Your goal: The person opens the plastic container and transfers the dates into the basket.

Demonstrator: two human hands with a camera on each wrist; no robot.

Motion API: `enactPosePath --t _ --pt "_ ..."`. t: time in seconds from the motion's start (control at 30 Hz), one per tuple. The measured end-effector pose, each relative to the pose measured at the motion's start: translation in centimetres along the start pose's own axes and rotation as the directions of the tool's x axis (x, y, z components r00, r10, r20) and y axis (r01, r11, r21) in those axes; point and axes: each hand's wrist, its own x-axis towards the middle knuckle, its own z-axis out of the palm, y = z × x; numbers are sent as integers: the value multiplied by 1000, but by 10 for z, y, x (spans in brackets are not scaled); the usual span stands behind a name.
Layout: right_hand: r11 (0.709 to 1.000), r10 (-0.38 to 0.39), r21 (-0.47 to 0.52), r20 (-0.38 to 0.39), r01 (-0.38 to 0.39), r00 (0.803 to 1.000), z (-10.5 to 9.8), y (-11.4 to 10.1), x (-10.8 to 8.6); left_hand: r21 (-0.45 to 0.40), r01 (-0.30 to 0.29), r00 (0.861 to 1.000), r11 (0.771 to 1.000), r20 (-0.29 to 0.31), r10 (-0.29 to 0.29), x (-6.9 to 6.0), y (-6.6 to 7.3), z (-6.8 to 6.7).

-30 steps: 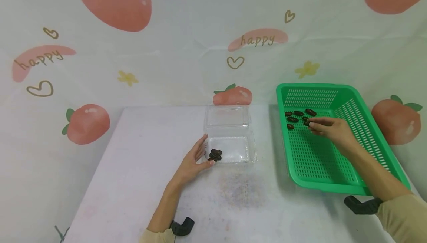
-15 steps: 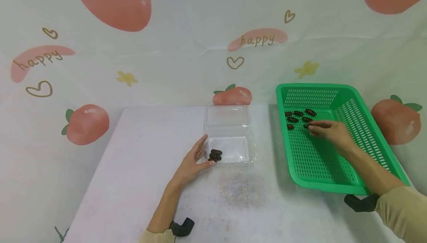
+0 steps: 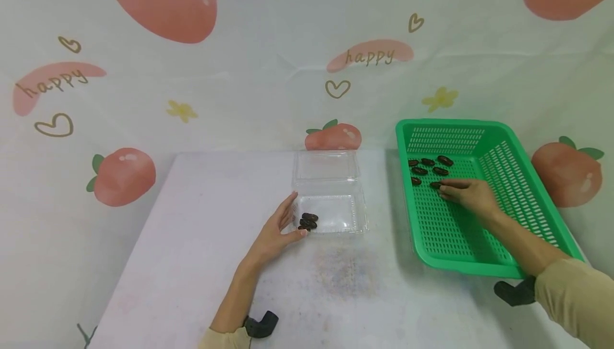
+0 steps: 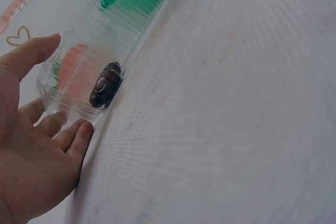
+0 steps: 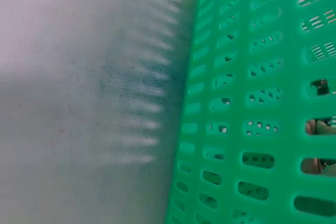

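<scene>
In the head view, a clear hinged plastic box (image 3: 336,213) lies with its lid (image 3: 326,166) folded back. Several dark brown dates (image 3: 309,217) sit in its left end. My left hand (image 3: 271,237) touches the box's left side with fairly straight fingers, the thumb at the near left corner; the left wrist view shows its fingertips (image 4: 84,129) against the clear wall. Over on the right, inside a green basket (image 3: 479,271), my right hand (image 3: 472,197) pinches a date (image 3: 435,185) between thumb and fingers, close to the basket floor. Basket slats mostly hide this hand in the right wrist view.
Several more dates (image 3: 445,161) lie in the basket's far left corner. The basket's raised wall (image 3: 410,210) stands between the right hand and the box. A white-covered table (image 3: 201,221) meets a printed backdrop (image 3: 254,72) behind.
My right hand has shifted slightly left and nearer in the basket, and the date at its fingertips has moved away from the one beyond it. The left hand and box stay put.
</scene>
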Motion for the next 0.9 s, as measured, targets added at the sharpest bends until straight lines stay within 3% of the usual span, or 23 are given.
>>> enactPosePath --t 0.37,0.57,0.8,0.9 --pt "999 -30 -42 2 30 1000 1 -5 -2 -10 -19 1000 1000 0 19 -1 -1 -1" --pt "998 -53 -15 -11 53 999 -4 -19 -4 -3 -14 1000 1000 6 14 0 0 -2" --pt "986 -163 33 35 162 986 -3 -35 -15 -5 -13 1000 1000 4 13 0 1 -1" --pt "974 -210 105 77 202 975 -1 -40 -21 -5 -15 1000 1000 11 15 0 1 0"
